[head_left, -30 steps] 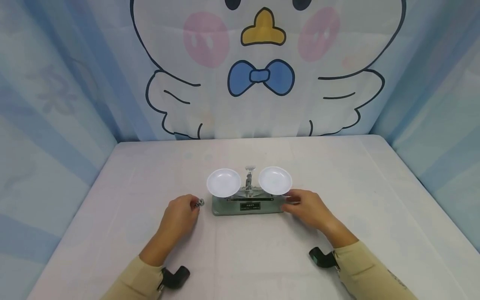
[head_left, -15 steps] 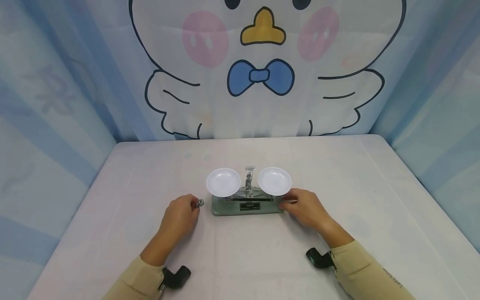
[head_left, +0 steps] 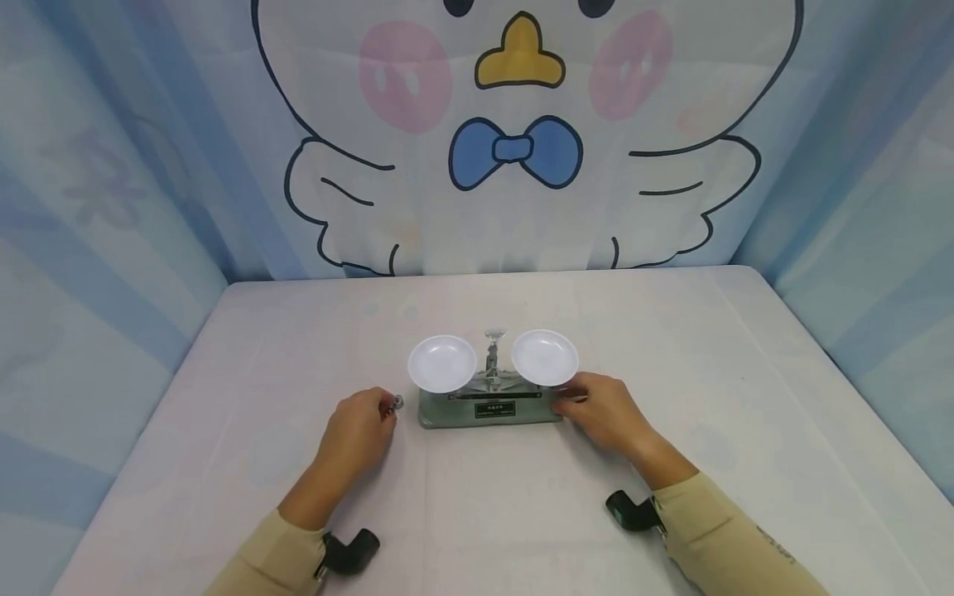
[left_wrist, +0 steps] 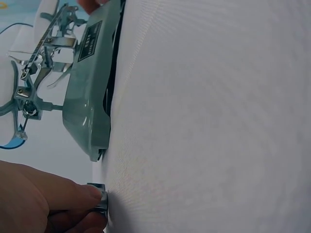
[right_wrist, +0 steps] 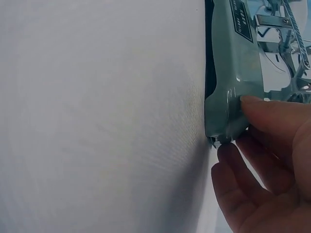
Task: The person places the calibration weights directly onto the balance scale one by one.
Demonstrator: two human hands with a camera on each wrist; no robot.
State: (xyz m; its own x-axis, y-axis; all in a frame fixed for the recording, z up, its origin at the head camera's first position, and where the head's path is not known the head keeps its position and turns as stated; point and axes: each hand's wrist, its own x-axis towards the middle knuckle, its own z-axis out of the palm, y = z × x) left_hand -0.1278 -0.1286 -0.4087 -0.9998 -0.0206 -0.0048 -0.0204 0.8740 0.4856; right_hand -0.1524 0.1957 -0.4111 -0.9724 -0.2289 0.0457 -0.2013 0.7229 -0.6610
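Right hand (head_left: pixel 602 411): edging slightly inward since a second ago, gripping the green balance (head_left: pixel 493 409) by one end.
Left hand (head_left: pixel 361 424): slanting inward, pinching a small metal piece (head_left: pixel 398 402).

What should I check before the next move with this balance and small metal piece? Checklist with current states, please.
1. Small metal piece secured: ok, pinched in the left grip.
2. Piece apart from green base: ok, a gap shows.
3. Right grip on the base: ok, it holds the right-hand end.
4. White pans in place: ok, both show above the base.
5. Pans level: cannot tell, the head view is angled.
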